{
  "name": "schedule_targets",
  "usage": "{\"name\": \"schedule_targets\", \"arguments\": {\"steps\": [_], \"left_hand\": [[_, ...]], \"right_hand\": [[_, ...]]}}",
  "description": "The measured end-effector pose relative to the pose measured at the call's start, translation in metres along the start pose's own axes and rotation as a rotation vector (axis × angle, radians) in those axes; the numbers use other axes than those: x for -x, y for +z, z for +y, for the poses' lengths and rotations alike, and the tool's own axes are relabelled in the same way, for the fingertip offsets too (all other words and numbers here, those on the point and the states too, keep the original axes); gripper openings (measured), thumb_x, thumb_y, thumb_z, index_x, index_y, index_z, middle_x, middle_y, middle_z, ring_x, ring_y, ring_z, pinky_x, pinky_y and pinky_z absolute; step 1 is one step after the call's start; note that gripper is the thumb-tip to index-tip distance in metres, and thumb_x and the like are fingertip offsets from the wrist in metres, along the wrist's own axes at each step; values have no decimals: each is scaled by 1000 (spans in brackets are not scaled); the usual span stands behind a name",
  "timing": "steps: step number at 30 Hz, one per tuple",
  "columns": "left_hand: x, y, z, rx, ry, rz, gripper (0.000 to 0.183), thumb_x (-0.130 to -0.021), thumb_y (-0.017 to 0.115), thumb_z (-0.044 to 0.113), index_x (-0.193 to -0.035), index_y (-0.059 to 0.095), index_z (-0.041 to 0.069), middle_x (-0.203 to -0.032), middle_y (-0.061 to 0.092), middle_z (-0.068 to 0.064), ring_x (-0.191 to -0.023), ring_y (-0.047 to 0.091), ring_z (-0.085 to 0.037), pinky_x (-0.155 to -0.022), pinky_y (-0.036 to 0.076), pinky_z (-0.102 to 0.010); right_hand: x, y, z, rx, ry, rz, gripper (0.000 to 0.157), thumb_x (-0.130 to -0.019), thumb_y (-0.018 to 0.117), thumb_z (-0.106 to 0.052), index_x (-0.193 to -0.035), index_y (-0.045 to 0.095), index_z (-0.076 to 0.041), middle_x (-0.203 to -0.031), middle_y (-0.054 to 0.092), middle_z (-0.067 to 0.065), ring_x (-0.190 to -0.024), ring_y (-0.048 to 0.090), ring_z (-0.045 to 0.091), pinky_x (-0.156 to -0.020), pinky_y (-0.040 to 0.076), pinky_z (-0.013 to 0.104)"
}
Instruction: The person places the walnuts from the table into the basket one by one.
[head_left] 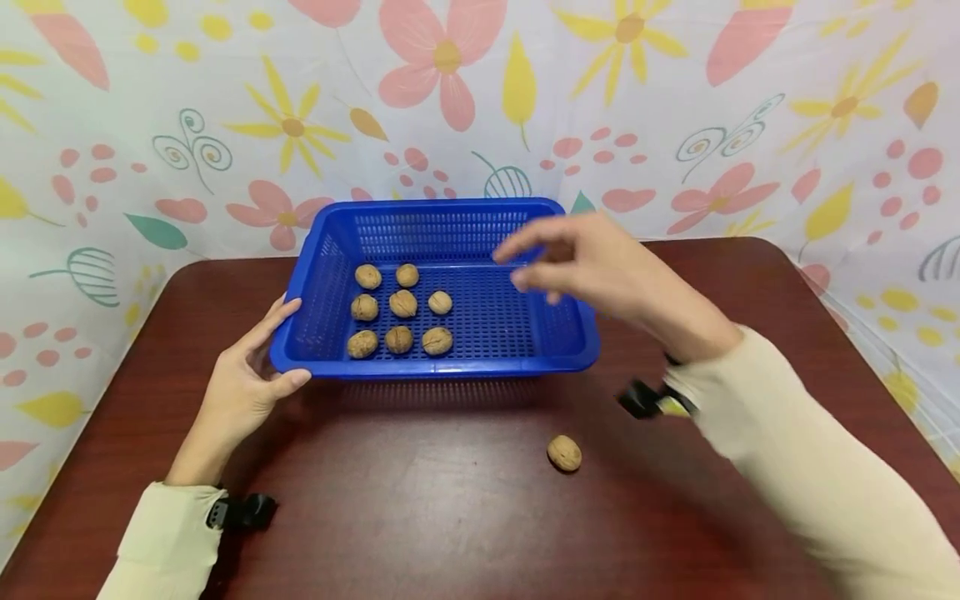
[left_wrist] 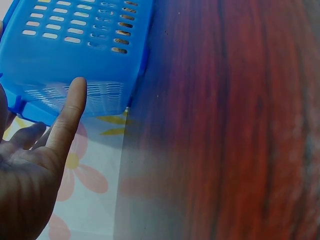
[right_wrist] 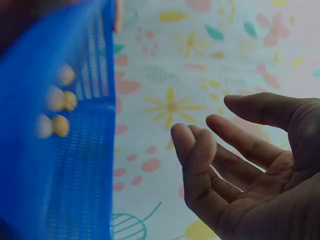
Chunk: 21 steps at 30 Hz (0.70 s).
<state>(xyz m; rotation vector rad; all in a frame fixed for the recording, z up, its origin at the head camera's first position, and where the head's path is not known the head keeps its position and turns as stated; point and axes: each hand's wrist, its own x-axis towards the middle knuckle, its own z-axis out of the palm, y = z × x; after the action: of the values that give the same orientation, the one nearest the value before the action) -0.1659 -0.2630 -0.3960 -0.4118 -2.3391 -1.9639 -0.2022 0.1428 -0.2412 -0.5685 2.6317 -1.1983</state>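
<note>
A blue plastic basket (head_left: 480, 366) with slotted walls stands on the table. My left hand (head_left: 238, 387) holds its left end, with the thumb at the front corner and a finger on the side rim. Several walnuts (head_left: 402, 303) lie in rows in the left half of the basket, the back row shorter than the others. Above the basket's right end hovers my right hand (head_left: 592, 262), its fingers loosely bent and nothing between them; the right wrist view also shows this hand (right_wrist: 250, 170) holding nothing. One walnut (head_left: 564, 453) lies on the table in front of the basket's right side.
The dark reddish-brown wooden table (head_left: 420, 500) runs back to a wall hung with a flower-patterned cloth (head_left: 480, 100), close behind the basket. Black camera mounts are strapped to both wrists, below the cream sleeves (head_left: 810, 450).
</note>
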Motion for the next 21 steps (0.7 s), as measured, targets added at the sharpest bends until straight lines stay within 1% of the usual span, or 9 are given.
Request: {"name": "schedule_targets", "arguments": {"steps": [3, 5, 9, 11, 13, 15, 17, 19, 21], "left_hand": [[-2, 1, 0, -14, 4, -2, 77, -89, 78, -7, -158, 48, 10, -173, 29, -8, -136, 50, -2, -91, 55, -13], [-3, 1, 1, -35, 2, -1, 78, -89, 79, -6, -158, 48, 11, -173, 29, -8, -136, 50, -3, -91, 55, -12], [-2, 1, 1, -34, 0, 0, 78, -88, 79, -6, -158, 48, 10, -174, 29, -9, -137, 49, -3, -91, 55, -12], [-1, 1, 1, -22, -1, 3, 77, -88, 78, -7, -157, 48, 10, -174, 28, -9, -137, 49, -3, -91, 55, -12], [-1, 1, 0, -16, -4, 6, 77, -88, 78, -7, -157, 48, 9, -174, 27, -10, -137, 49, -4, -92, 55, -12], [-1, 1, 0, -18, -7, 7, 77, -89, 79, -6, -157, 48, 10, -174, 27, -10, -138, 48, -5, -92, 54, -12], [-1, 1, 0, -29, -8, 6, 77, -89, 79, -5, -158, 48, 10, -174, 28, -9, -138, 49, -6, -92, 54, -12], [-1, 1, 1, -33, -9, 7, 77, -89, 79, -5, -158, 48, 11, -174, 28, -8, -138, 49, -5, -92, 54, -12], [0, 0, 1, -37, -10, 10, 77, -89, 79, -4, -158, 48, 11, -173, 29, -8, -137, 49, -5, -93, 54, -12]], "right_hand": [[47, 6, 14, 1, 2, 34, 24, -97, 77, -20, -120, 78, -24, -86, 75, 0, -71, 67, 18, -58, 53, 28], [75, 14, 25, -50, 6, 64, 26, -97, 77, -17, -122, 77, -25, -88, 76, -1, -71, 68, 15, -59, 55, 28], [115, 36, 50, -150, -78, 135, 34, -96, 74, -1, -125, 75, -17, -106, 77, -6, -77, 72, 11, -63, 59, 25], [129, 48, 64, -184, -145, 165, 38, -94, 72, 7, -126, 73, -12, -121, 75, -5, -82, 75, 11, -68, 61, 25], [139, 59, 78, -231, -170, 165, 41, -93, 70, 11, -128, 73, -10, -129, 72, -4, -85, 75, 11, -70, 62, 26], [147, 68, 93, -302, -146, 138, 43, -94, 67, 12, -130, 71, -11, -128, 73, -3, -84, 75, 11, -64, 61, 27], [153, 74, 106, -397, -92, 92, 43, -96, 64, 12, -133, 69, -8, -114, 76, -2, -82, 75, 13, -59, 58, 30], [155, 80, 117, -496, 4, 42, 40, -98, 63, 8, -136, 66, -5, -105, 77, 1, -81, 75, 14, -55, 56, 32], [154, 85, 125, -588, 122, -3, 40, -99, 65, 3, -138, 64, -3, -93, 77, 7, -81, 74, 16, -58, 57, 33]]}}
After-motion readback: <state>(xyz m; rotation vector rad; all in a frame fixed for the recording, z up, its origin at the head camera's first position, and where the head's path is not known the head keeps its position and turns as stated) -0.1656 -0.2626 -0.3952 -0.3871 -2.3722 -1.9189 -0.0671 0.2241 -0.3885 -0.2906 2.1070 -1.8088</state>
